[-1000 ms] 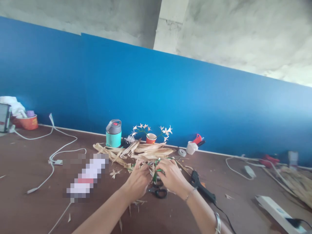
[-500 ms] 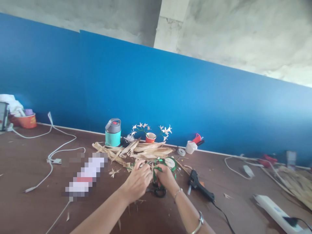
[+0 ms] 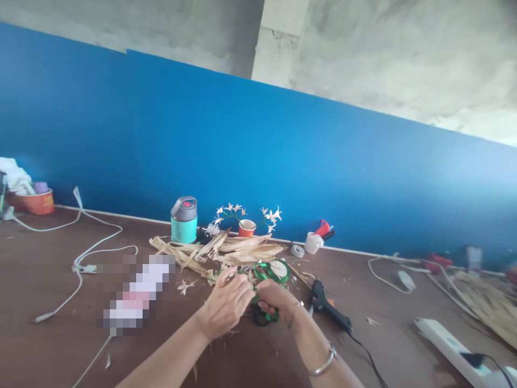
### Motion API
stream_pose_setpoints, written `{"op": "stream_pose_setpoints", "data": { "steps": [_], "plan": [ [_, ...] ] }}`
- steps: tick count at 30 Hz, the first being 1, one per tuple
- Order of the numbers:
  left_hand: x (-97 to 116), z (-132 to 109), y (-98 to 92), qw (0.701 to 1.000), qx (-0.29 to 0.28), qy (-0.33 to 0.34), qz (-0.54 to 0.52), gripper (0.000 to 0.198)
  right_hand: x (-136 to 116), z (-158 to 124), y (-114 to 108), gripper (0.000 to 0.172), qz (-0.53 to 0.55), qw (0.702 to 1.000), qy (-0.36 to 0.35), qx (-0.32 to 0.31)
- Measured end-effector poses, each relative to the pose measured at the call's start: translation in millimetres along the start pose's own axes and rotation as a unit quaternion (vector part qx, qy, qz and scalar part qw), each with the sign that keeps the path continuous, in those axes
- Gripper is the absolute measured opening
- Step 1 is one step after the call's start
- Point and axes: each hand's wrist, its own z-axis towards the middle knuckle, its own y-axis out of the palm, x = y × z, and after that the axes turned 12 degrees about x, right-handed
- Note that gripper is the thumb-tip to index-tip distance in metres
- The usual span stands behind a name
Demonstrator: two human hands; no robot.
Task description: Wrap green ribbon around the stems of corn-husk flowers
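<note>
My left hand [image 3: 226, 305] is closed in a pinch over a thin pale stem beside a heap of dried husks [image 3: 226, 249] on the brown table. My right hand [image 3: 271, 297] is closed on a strand of green ribbon [image 3: 263, 272] that runs from a ribbon roll [image 3: 278, 269] just beyond it. Black-handled scissors [image 3: 262, 318] lie right under that hand, partly hidden. The two hands touch at the fingertips.
A black glue gun [image 3: 329, 307] with its cord lies right of my hands. At the blue wall stand a teal flask [image 3: 183, 221], a red cup of small white flowers [image 3: 246, 227] and a white cup [image 3: 312, 242]. White cables [image 3: 86, 253] trail left; a power strip [image 3: 452, 345] lies right.
My right hand has drawn back toward me and down onto the scissors, pulling the green ribbon along. The left hand stays almost in place.
</note>
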Motion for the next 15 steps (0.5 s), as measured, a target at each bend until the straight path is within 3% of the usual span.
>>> {"op": "stream_pose_setpoints", "data": {
  "steps": [7,15],
  "plan": [
    [2.0,-4.3,1.7,0.997,0.047,-0.044,-0.042,0.016,-8.1,-5.9,-3.1,0.018,0.055,0.983,0.099,-0.141],
    [4.5,1.7,-0.9,0.983,0.078,-0.138,-0.087,0.016,1.4,-6.8,0.1,0.014,0.081,0.973,0.102,-0.190]
  ]
}}
